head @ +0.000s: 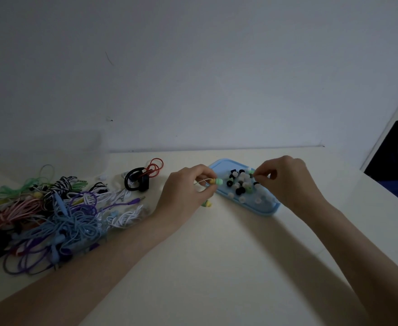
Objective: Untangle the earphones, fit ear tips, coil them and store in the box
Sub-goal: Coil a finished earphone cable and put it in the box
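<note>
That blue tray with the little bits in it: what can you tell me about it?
The blue tray is a shallow, rounded rectangle, plastic by its look, lying flat and askew on the pale table near the wall. It holds loose ear tips: black, white and a few green. The right hand reaches over it, fingers pinched among the tips.

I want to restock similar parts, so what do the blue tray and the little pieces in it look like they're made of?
The blue tray looks like moulded plastic: one even colour, rounded corners, a raised rim, a dull sheen. The ear tips look like soft silicone or foam: small matte rings in black, white and green. The dim light leaves both open.
</note>
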A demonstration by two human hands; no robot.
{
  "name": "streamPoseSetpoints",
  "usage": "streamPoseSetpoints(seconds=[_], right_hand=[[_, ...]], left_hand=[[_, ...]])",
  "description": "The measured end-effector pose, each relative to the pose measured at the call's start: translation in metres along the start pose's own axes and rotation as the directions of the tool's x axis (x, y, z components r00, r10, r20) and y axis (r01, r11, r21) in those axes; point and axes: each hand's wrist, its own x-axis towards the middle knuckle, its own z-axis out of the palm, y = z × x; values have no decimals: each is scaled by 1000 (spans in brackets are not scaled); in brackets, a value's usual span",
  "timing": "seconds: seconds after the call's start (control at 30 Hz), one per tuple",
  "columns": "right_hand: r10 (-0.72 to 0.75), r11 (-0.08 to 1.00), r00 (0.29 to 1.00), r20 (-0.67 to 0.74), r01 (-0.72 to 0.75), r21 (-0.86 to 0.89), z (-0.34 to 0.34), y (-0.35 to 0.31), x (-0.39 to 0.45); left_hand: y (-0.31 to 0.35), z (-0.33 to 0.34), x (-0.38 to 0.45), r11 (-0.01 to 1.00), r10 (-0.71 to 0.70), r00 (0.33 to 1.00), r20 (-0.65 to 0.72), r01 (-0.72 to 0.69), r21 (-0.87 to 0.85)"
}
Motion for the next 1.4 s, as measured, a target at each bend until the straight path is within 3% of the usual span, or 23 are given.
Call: streamPoseSetpoints(seconds=[0.2, 0.33, 0.43, 0.53, 0.67, 0.8, 0.93, 1.1, 1.23, 1.4], right_hand=[[-3, 998, 994, 106, 10, -66, 12, -1, -3], [-9, 999, 996, 91, 13, -43, 17, 0, -3], [-32, 998, 997, 66, 36, -61, 13, -3, -1], [-73, 997, 997, 5, 73, 31, 10, -15, -1], [-118, 974, 987, 112, 93, 207, 22, -36, -12], [-106, 937, 968, 226, 22, 348, 34, -42, -23], [-81, 909, 973, 215, -17, 417, 37, -43, -24], [-67, 886, 975, 213, -40, 462, 36, -43, -25], [-54, 851, 976, 209, -64, 521, 36, -42, -23], [65, 567, 954, 292, -276, 776, 30, -39, -19]], left_hand=[[-2, -4, 5, 987, -153, 986, 66, 156, -47], [3, -17, 13, 948, -276, 922, 272, 308, -81], [5, -30, 19, 957, -269, 895, 354, 291, -7], [3, -44, 23, 965, -257, 827, 501, 243, 94], [2, -51, 21, 970, -222, 771, 597, 111, 219], [0, -47, 20, 943, -109, 806, 582, -103, 318], [0, -42, 19, 949, -70, 849, 524, -105, 298], [-1, -40, 19, 937, -84, 836, 542, -119, 328], [3, -40, 20, 973, -111, 888, 446, 6, 231], [8, -39, 19, 986, -163, 909, 383, 162, 36]])
